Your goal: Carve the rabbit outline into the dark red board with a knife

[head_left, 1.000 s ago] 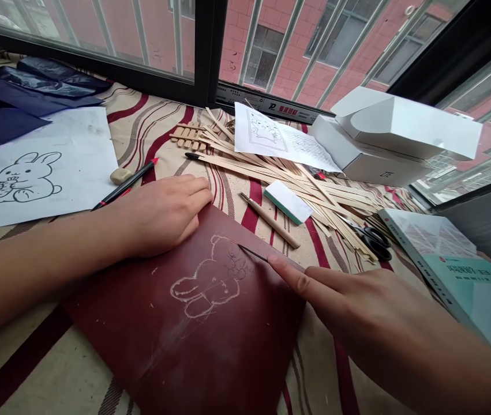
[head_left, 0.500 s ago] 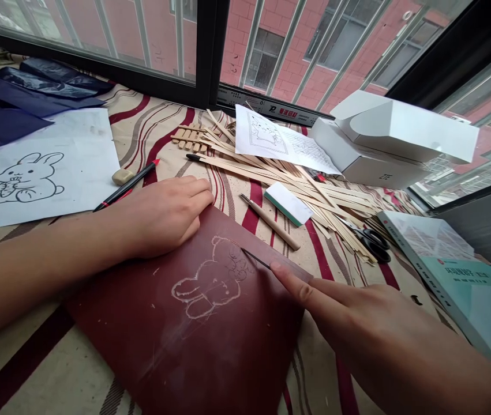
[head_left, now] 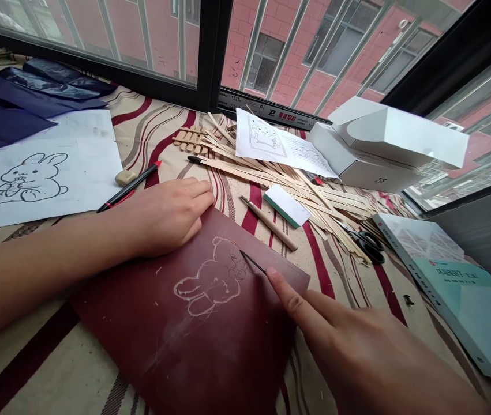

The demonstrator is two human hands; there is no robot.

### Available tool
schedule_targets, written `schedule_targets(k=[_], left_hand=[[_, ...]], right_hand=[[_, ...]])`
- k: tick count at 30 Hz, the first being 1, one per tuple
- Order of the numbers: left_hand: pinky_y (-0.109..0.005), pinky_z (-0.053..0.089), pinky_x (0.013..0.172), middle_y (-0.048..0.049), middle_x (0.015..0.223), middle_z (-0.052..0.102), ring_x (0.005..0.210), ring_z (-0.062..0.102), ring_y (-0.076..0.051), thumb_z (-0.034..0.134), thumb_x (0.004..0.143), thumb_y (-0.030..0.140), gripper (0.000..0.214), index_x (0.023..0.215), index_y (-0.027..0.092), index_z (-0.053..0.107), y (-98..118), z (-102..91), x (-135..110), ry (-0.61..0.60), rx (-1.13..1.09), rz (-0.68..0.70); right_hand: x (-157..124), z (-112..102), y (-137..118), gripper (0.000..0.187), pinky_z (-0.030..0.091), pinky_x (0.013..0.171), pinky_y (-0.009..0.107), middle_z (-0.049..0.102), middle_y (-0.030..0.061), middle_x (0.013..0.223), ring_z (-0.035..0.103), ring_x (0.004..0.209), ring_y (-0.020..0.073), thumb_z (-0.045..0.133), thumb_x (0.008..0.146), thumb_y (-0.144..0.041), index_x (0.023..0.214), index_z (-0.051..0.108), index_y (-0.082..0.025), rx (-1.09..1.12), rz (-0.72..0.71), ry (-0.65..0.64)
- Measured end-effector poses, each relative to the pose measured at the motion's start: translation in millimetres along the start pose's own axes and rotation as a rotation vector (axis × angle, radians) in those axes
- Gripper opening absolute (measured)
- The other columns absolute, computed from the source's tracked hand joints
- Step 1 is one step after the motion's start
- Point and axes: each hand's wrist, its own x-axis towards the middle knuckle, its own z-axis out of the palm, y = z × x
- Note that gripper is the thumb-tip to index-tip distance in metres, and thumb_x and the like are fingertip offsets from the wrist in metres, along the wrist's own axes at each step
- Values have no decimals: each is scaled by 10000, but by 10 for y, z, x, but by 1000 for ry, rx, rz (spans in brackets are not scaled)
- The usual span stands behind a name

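A dark red board (head_left: pixel 228 351) lies slantwise before me, with a pale rabbit outline (head_left: pixel 206 282) scratched into its surface. My left hand (head_left: pixel 176 216) is closed over the board's upper left edge, fingers bent and close together. In my right hand (head_left: pixel 340 328) is a thin carving tool (head_left: pixel 254 263), its handle hidden in my grip and my index finger stretched along the shaft. The tool's dark tip touches the board near the upper right of the outline, where a short reddish cut line shows.
Beyond the board lie a wooden-handled tool (head_left: pixel 269 223), a white-and-green eraser (head_left: pixel 287 206), wood strips (head_left: pixel 262 170) and black scissors (head_left: pixel 370 246). A rabbit drawing (head_left: pixel 85 150), a pen (head_left: pixel 128 187) and a beige eraser (head_left: pixel 126 177) are left; a book (head_left: pixel 448 276) and white box (head_left: pixel 370 167), right.
My right hand and the carving tool have shifted slightly left and down across the board. My left hand keeps its place on the board's edge. The view has turned a little.
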Motion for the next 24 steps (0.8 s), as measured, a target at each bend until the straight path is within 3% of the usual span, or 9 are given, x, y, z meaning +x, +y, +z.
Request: schedule_targets(k=[4, 9, 12, 15, 16, 17, 19, 23, 24], left_hand=[[-422, 530, 1028, -138, 1168, 726, 1089, 670, -293, 427, 942, 148, 335, 1096, 136, 724, 44, -109, 34, -80, -17, -17], [-431, 532, 1045, -155, 1200, 728, 1114, 680, -297, 417, 948, 143, 350, 1125, 114, 718, 67, -161, 33, -123, -24, -30], [-421, 545, 1034, -156, 1206, 730, 1134, 684, -296, 419, 951, 174, 333, 1125, 133, 700, 29, -111, -9, -54, -51, -72], [-443, 554, 1008, -170, 1136, 732, 1106, 689, -322, 427, 944, 217, 303, 1094, 142, 679, -8, -86, -42, 32, -5, -228], [-452, 553, 1002, -181, 1116, 731, 1106, 693, -336, 432, 935, 223, 294, 1077, 138, 675, -10, -95, -46, 22, 25, -288], [-461, 552, 989, -191, 1101, 732, 1106, 698, -350, 432, 930, 230, 291, 1065, 134, 672, -7, -115, -47, -3, 57, -344], [-468, 552, 927, -203, 1093, 738, 1093, 716, -371, 415, 936, 240, 302, 1055, 132, 671, 17, -179, -41, -88, 107, -428], [-465, 505, 767, -180, 1125, 774, 1015, 756, -398, 343, 990, 277, 364, 1083, 167, 676, 105, -322, -27, -273, 156, -497], [-457, 484, 734, -171, 1105, 783, 984, 762, -399, 335, 999, 289, 370, 1086, 174, 676, 131, -344, -27, -315, 164, -500]], right_hand=[[49, -33, -46, 659, 616, 467, 325, 854, 207, 1031, 765, 544, 232, 410, 864, 4, 1452, 706, 19, 5, 47, 46], [89, -26, 116, 539, 603, 633, 266, 808, 69, 874, 762, 704, 170, 451, 1064, -126, 1580, 609, -131, 293, 267, 227], [370, 3, 228, 599, 562, 581, 248, 741, 6, 795, 664, 610, 134, 495, 1042, -152, 1640, 480, -146, 882, 341, 70], [829, 46, 279, 116, 575, 571, 211, 734, 45, 822, 746, 681, 134, 543, 1042, -157, 1022, 655, -131, 1535, 552, -125], [974, 64, 287, 159, 624, 646, 233, 768, 84, 901, 802, 802, 164, 542, 1037, -122, 896, 614, -142, 1665, 615, -162], [1098, 83, 293, 223, 649, 684, 251, 780, 97, 909, 806, 812, 165, 539, 1020, -80, 814, 589, -146, 1726, 679, -102], [1253, 121, 307, 274, 632, 792, 166, 771, 47, 897, 753, 777, 68, 549, 1014, -27, 772, 588, -149, 1719, 676, 338], [1260, 174, 363, 213, 668, 727, 307, 769, 96, 937, 769, 759, 156, 515, 1015, -90, 826, 585, -159, 1710, 529, 2], [1234, 174, 393, 205, 663, 729, 313, 769, 116, 988, 769, 781, 161, 502, 1016, -95, 837, 577, -160, 1633, 540, 26]])
